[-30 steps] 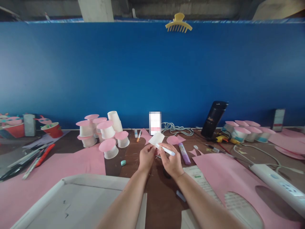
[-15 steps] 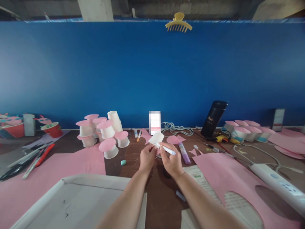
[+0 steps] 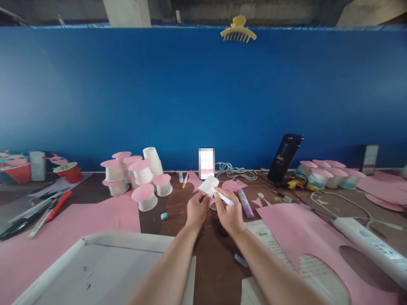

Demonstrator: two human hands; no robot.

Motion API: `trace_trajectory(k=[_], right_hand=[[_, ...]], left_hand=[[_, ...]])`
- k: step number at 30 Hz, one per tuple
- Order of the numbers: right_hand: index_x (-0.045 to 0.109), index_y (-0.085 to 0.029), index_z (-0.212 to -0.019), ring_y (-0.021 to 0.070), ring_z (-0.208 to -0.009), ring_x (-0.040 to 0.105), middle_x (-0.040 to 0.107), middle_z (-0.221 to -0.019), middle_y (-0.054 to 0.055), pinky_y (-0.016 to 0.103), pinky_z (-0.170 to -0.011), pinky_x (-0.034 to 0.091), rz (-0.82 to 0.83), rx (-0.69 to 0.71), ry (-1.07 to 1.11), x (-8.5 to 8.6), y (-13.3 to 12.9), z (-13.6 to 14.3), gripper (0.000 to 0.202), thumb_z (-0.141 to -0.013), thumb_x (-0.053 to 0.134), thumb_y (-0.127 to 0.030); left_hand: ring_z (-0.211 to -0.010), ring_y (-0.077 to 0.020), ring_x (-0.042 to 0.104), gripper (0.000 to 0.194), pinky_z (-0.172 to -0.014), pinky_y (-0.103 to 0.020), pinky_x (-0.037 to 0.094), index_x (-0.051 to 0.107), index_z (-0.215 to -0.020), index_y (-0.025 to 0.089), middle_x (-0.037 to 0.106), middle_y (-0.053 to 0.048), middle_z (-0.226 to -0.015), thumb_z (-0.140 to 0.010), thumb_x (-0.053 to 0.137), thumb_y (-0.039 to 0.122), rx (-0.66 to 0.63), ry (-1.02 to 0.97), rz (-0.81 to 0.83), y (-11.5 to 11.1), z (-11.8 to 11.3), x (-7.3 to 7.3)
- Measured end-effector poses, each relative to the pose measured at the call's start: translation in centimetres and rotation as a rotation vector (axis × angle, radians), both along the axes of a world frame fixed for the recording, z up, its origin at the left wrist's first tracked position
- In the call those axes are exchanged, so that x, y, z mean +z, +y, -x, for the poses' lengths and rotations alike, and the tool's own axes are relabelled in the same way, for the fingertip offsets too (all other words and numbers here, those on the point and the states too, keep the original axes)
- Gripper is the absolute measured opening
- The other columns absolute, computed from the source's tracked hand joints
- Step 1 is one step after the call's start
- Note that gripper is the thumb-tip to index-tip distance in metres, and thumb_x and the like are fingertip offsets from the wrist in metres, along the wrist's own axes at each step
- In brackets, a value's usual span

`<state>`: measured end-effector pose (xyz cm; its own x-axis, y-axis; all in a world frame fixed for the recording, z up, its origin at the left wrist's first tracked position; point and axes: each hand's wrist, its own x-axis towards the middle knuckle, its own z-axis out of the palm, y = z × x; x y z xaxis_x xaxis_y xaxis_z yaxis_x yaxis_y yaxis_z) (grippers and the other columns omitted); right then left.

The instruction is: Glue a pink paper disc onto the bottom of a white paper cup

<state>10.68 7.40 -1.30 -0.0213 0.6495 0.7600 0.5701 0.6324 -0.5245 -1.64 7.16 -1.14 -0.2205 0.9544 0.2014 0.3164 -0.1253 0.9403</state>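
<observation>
In the middle of the head view, my left hand pinches the lower left edge of a small white paper piece. My right hand is closed around a white pen, whose tip end points at the paper's lower right edge. Both hands are close together above the brown table. Just beyond them stands a phone with a blurred screen. A purple glue stick lies to the right of my right hand, near a pink paper disc.
Pink-topped white cups stand at the left, others at the far right. A black bottle leans right of centre. Knives, pink sheets, a white box lid and a power strip surround the arms.
The pen in my right hand has shifted slightly, and its tip end sits a little higher at the paper's edge. My left hand has hardly moved.
</observation>
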Motion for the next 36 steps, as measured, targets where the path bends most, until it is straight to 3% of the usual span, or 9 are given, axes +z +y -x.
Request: trace_trajectory(k=[21, 28, 36], right_hand=[[0.067, -0.02, -0.094, 0.0216, -0.089, 0.065, 0.071, -0.092, 0.006, 0.036, -0.083, 0.05, 0.065, 0.06, 0.029, 0.51, -0.6, 0.11, 0.018, -0.088, 0.051, -0.028], [0.067, -0.019, -0.099, 0.0222, -0.093, 0.064, 0.07, -0.097, 0.008, 0.037, -0.087, 0.049, 0.05, 0.063, 0.036, 0.49, -0.58, 0.14, 0.021, -0.089, 0.05, -0.029], [0.067, -0.018, -0.097, 0.0222, -0.093, 0.065, 0.071, -0.096, 0.009, 0.036, -0.085, 0.051, 0.064, 0.062, 0.049, 0.54, -0.65, 0.22, 0.022, -0.089, 0.051, -0.03]], left_hand=[[-0.06, -0.015, 0.057, 0.025, -0.058, -0.024, 0.041, 0.065, -0.067, 0.017, 0.061, -0.001, -0.061, -0.077, 0.052, 0.036, 0.013, -0.147, 0.029, 0.54, 0.29, -0.7], [-0.065, -0.0177, 0.062, 0.025, -0.06, -0.024, 0.045, 0.068, -0.071, 0.016, 0.066, -0.004, -0.065, -0.075, 0.054, 0.036, 0.009, -0.219, 0.048, 0.11, 0.05, 0.19], [-0.066, -0.0179, 0.063, 0.028, -0.062, -0.026, 0.046, 0.069, -0.075, 0.015, 0.067, -0.004, -0.068, -0.075, 0.054, 0.038, -0.009, -0.28, 0.054, 0.39, 0.21, -0.23]])
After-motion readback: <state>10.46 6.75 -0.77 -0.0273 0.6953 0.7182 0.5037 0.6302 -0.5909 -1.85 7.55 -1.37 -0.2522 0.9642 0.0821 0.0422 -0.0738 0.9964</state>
